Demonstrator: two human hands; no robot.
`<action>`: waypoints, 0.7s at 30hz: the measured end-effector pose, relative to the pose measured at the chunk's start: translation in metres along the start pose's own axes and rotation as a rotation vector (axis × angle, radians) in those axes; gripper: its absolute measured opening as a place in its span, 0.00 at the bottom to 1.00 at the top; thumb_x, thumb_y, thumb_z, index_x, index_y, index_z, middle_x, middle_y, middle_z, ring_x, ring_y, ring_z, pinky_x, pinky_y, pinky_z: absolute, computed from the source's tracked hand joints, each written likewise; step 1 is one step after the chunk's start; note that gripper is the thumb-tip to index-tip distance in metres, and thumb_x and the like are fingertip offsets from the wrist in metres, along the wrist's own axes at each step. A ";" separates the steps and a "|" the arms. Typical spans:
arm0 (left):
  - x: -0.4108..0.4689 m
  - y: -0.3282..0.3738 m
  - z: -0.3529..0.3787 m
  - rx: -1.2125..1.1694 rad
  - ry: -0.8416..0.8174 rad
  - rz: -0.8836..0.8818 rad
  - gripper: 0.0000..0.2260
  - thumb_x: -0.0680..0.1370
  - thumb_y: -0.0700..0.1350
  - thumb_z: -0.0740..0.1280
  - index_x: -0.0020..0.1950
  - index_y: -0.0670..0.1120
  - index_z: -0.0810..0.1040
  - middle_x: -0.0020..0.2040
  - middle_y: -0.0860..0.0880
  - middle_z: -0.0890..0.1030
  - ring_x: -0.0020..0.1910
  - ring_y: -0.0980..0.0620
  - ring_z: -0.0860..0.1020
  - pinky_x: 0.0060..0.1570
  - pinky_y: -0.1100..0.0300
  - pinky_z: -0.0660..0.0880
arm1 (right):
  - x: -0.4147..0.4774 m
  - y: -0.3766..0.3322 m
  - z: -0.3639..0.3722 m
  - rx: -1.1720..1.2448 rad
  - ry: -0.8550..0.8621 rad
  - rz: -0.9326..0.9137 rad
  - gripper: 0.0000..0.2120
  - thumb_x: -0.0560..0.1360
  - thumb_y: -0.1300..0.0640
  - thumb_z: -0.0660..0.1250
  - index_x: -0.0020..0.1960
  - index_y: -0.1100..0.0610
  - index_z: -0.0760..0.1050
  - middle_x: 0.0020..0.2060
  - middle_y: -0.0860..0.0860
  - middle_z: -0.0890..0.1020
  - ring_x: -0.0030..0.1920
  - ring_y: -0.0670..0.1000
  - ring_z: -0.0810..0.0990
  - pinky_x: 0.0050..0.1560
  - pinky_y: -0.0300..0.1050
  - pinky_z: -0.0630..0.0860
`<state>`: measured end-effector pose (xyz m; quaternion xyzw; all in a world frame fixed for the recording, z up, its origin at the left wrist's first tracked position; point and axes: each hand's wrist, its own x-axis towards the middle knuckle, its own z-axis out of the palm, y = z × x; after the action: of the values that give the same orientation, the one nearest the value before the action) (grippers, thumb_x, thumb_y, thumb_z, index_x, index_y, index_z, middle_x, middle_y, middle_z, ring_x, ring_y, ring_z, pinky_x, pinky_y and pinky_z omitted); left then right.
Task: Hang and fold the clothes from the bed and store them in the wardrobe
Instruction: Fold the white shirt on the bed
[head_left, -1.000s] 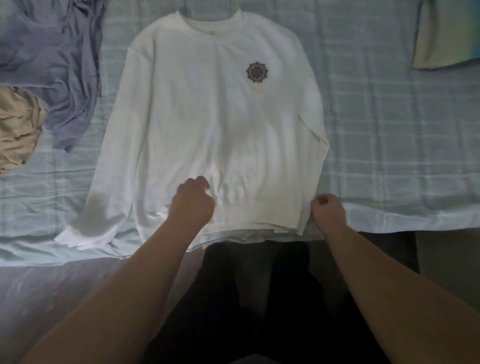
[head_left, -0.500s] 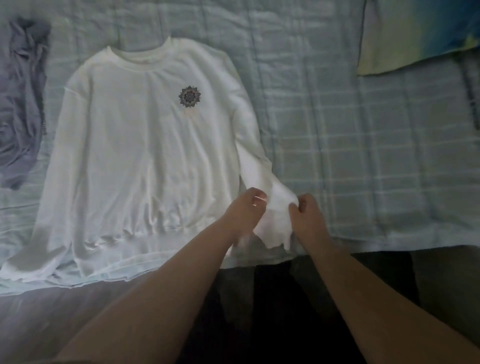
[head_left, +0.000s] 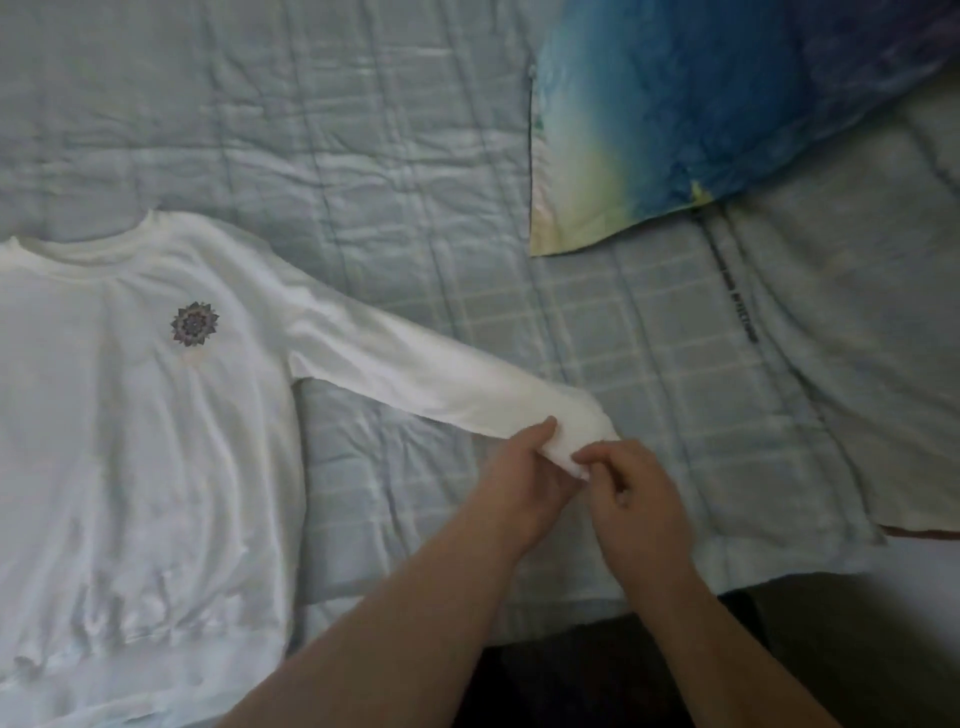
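Note:
A white long-sleeved sweatshirt (head_left: 130, 415) with a small dark flower emblem lies face up on the left of the bed. Its right sleeve (head_left: 415, 374) is stretched out sideways to the right. My left hand (head_left: 524, 478) grips the sleeve's cuff from below, thumb on top. My right hand (head_left: 634, 499) pinches the cuff's end right beside it. The sweatshirt's left side runs out of view.
The bed is covered by a pale blue checked quilt (head_left: 363, 156). A blue, green and yellow pillow (head_left: 701, 114) lies at the back right. A light grey cloth (head_left: 857, 364) with a dark seam is spread at the right. The bed's front edge is below my hands.
Both hands have pulled the right sleeve from alongside the body out to the right, stretching it straight. The view has shifted right, and the purple and beige clothes at the left are out of frame.

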<state>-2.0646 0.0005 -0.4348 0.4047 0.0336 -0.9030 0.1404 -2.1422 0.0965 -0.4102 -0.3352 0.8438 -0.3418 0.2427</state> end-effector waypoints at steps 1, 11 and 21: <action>0.011 -0.005 -0.003 -0.010 0.039 -0.002 0.17 0.82 0.41 0.58 0.69 0.35 0.71 0.59 0.34 0.80 0.56 0.37 0.79 0.60 0.43 0.74 | 0.003 0.012 0.002 0.038 0.050 0.114 0.14 0.76 0.63 0.64 0.47 0.43 0.75 0.46 0.41 0.78 0.47 0.39 0.77 0.44 0.28 0.71; 0.040 -0.027 -0.024 -0.166 0.063 -0.046 0.20 0.79 0.38 0.58 0.70 0.35 0.70 0.66 0.34 0.77 0.63 0.35 0.77 0.62 0.40 0.73 | 0.038 0.053 0.009 0.978 -0.171 1.071 0.19 0.82 0.45 0.57 0.56 0.57 0.80 0.50 0.59 0.85 0.44 0.57 0.85 0.48 0.53 0.80; 0.007 0.016 -0.031 1.144 0.540 0.237 0.05 0.76 0.39 0.64 0.42 0.47 0.77 0.41 0.46 0.82 0.39 0.47 0.79 0.41 0.57 0.75 | 0.063 0.057 0.002 0.176 0.172 0.606 0.20 0.82 0.49 0.59 0.66 0.62 0.75 0.62 0.60 0.78 0.60 0.58 0.77 0.55 0.44 0.69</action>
<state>-2.0418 -0.0109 -0.4599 0.6298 -0.4643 -0.6226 -0.0121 -2.2054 0.0805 -0.4652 -0.0168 0.8897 -0.3526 0.2894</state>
